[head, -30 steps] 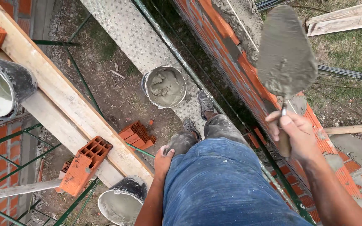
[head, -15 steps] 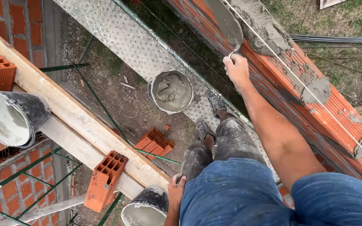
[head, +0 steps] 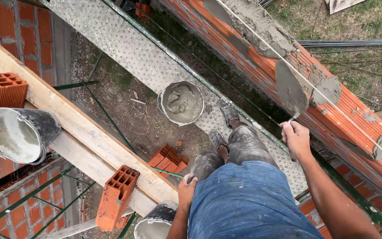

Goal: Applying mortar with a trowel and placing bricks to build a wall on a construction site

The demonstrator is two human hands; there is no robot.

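My right hand grips the handle of a mortar-smeared trowel, whose blade is held against the top edge of the red brick wall. A ridge of grey mortar lies along the wall top, with a taut string line running over it. My left hand rests on my left thigh, fingers curled, holding nothing. I stand on a metal scaffold plank in mortar-stained jeans. A bucket of wet mortar sits on the plank just ahead of my shoes.
A wooden plank crosses on the left, carrying a hollow brick and a tipped bucket. Another hollow brick leans under it, beside a second bucket. Bricks lie on the ground far below. Grass lies beyond the wall.
My right hand has drawn the trowel back along the wall top towards me, from the far mortar ridge. The view has tilted; my left hand stays on my thigh.
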